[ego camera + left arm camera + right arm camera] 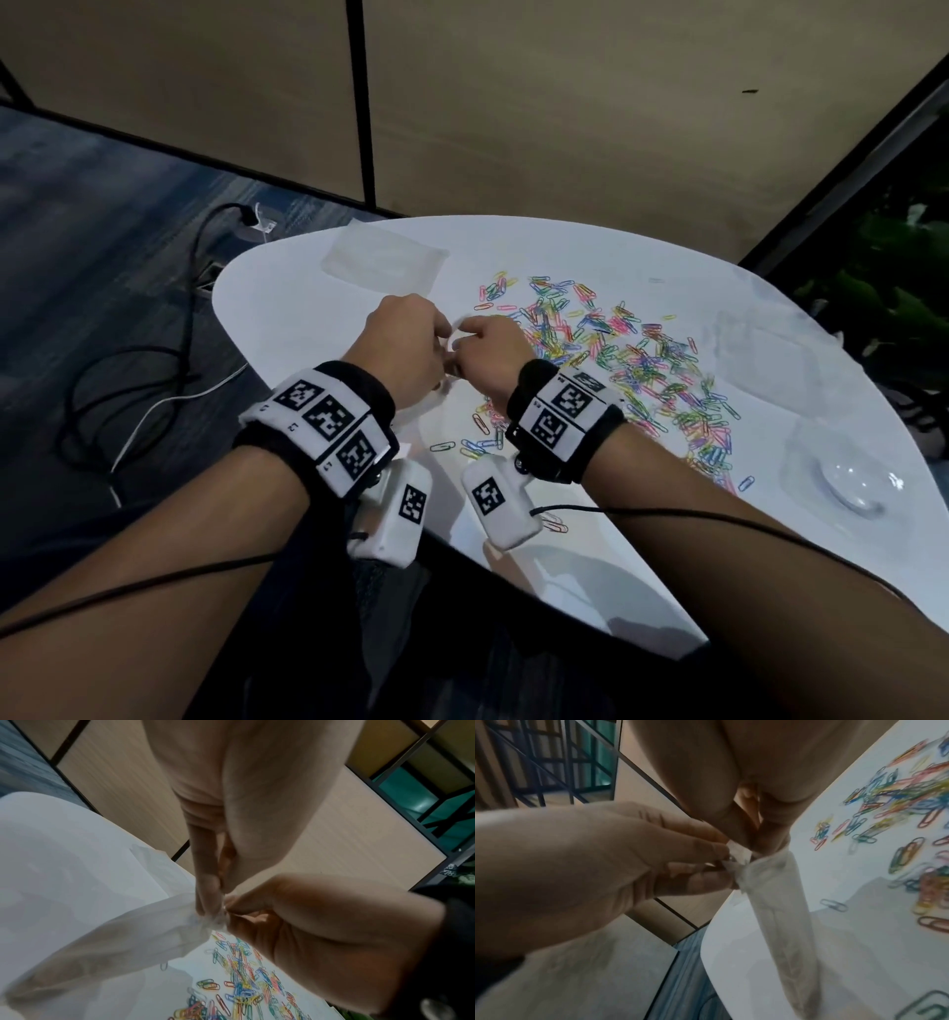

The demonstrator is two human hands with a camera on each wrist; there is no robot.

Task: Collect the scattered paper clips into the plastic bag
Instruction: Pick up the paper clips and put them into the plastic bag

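Many coloured paper clips (621,354) lie scattered across the white table (287,308), right of my hands. A clear plastic bag (440,394) hangs from both hands above the table's left part. My left hand (436,336) pinches its top edge from the left and my right hand (464,343) pinches the same edge from the right, fingertips almost touching. The left wrist view shows the bag (107,939) drooping leftward below the pinch, with clips (239,983) beneath. In the right wrist view the bag (780,902) hangs as a narrow tube down to the table; I cannot tell whether its mouth is apart.
Another flat clear bag (382,257) lies at the table's far left. A clear shallow dish (855,485) sits near the right edge. Black and white cables (149,390) trail over the carpet on the left. Wall panels stand behind the table.
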